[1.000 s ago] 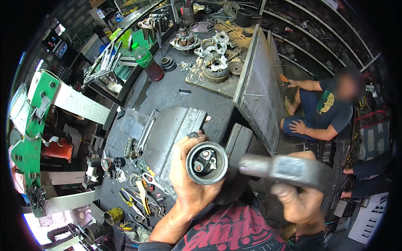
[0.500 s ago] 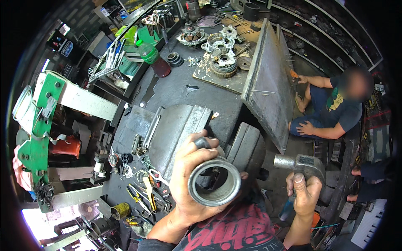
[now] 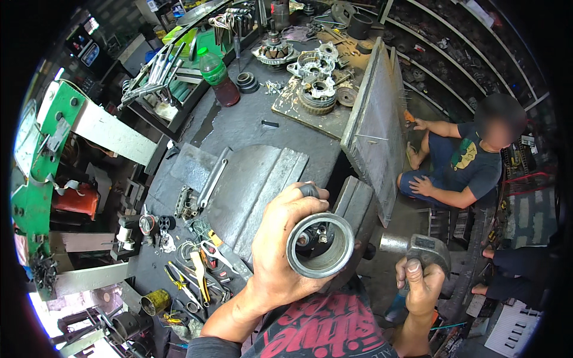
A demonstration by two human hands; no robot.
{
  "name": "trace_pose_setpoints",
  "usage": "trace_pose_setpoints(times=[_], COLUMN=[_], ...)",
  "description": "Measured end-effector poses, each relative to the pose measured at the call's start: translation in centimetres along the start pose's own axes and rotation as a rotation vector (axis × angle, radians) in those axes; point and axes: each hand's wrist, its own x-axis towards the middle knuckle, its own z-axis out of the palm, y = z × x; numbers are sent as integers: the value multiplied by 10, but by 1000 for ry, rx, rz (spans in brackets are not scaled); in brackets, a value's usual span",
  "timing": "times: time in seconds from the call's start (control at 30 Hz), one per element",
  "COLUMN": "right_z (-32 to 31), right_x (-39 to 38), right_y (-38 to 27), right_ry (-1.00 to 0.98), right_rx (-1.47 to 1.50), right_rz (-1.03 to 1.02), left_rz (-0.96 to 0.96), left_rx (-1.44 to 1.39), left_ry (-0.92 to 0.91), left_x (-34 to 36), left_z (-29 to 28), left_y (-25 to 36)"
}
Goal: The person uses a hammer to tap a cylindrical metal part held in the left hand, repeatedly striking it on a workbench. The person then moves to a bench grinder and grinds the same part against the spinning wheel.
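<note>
My left hand (image 3: pixel 280 238) grips a hollow metal cylinder (image 3: pixel 291 253) by its side. Its round open end faces up toward me, and small parts show deep inside. A dark rounded piece (image 3: pixel 309 190) appears at my left fingers; whether it belongs to the cylinder I cannot tell. Beneath and beyond that hand is a large grey bench vise (image 3: pixel 256 191), its other jaw (image 3: pixel 355 200) just right of the cylinder. Off to the right, my right hand (image 3: pixel 422 283) is wrapped round a hammer (image 3: pixel 428 249) close under its steel head, apart from the cylinder.
Pliers (image 3: pixel 177 280), a wrench (image 3: pixel 213 182) and wires lie left of the vise. Further back stand a bottle of dark liquid (image 3: pixel 219 77) and alternator parts (image 3: pixel 313 65). An upright board (image 3: pixel 376 131) edges the bench; beyond it a person (image 3: pixel 471 155) sits on the floor.
The cylinder has moved slightly right and up in view with my left hand, showing more of its inside. The hammer and my right hand sit a little further left and lower.
</note>
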Motion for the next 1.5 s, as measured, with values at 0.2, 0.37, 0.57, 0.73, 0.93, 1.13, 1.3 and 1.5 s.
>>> trace_pose_setpoints(times=[0.2, 0.37, 0.57, 0.73, 0.93, 1.13, 1.3, 1.5], right_z=[11, 22, 39, 54, 55, 67, 72, 71], right_x=[-12, -24, -46, -62, -55, -46, -43, -44], right_y=[-3, -9, -29, -60, -89, -87, -86, -90], right_ry=[12, 62, 172, 263, 1, -86, -59, -36], right_rx=[-35, -58, -69, -341, -667, -419, -440, -549], right_rz=[20, 0, -68, -324, -411, -335, -322, -324], left_rz=[-63, -142, -87, -14, -56, -85, -58, -65], left_rx=[-94, -129, -119, -82, -198, -209, -186, -173], left_ry=[20, -33, -100, -77, -112, -204, -165, -145], left_x=[0, 2, 6, 6, 10, 14, 11, 8], left_z=[1, -4, -10, -8, -10, -18, -14, -11], left_y=[-5, -8, -17, -20, -20, -20, -20, -19])
